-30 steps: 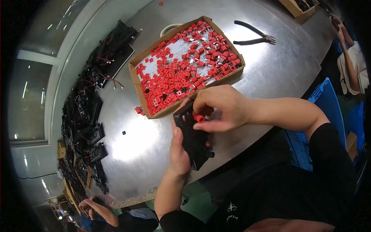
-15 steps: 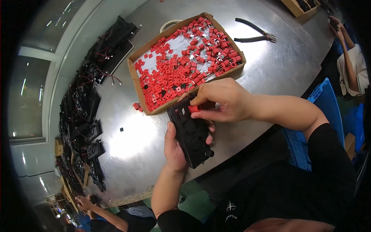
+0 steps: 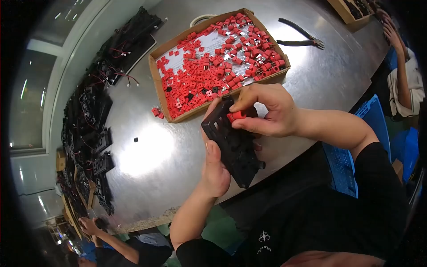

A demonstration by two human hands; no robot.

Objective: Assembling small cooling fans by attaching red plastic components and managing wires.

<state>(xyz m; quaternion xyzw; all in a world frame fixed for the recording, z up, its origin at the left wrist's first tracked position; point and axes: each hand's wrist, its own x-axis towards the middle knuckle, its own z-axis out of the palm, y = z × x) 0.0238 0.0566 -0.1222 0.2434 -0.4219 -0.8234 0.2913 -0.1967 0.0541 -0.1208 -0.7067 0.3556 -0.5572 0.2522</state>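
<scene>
My left hand (image 3: pixel 215 171) wraps round a black plastic housing (image 3: pixel 238 153), holding it tilted over the table's near edge. Between the thumb and fingers of my right hand (image 3: pixel 269 111) is a red plastic terminal (image 3: pixel 236 116), pressed against the housing's upper part beside its rectangular slots. My fingers partly cover where terminal and housing meet, so I cannot tell how deep it sits. Just beyond my hands lies a shallow cardboard tray (image 3: pixel 161 95) of loose red terminals and small square red pieces (image 3: pixel 195 73), with a few black ones among them.
Black-handled cutting pliers (image 3: pixel 302 40) lie right of the tray. Black assemblies with wires (image 3: pixel 91 107) line the table's left side. A small black square (image 3: pixel 136 139) and red pieces (image 3: pixel 157 112) rest on the metal table (image 3: pixel 187 147). Co-workers' hands (image 3: pixel 392 33) show at the edges.
My hands and the housing have shifted slightly right in the picture, and the housing is turned a little. The red terminal stays pinched against it.
</scene>
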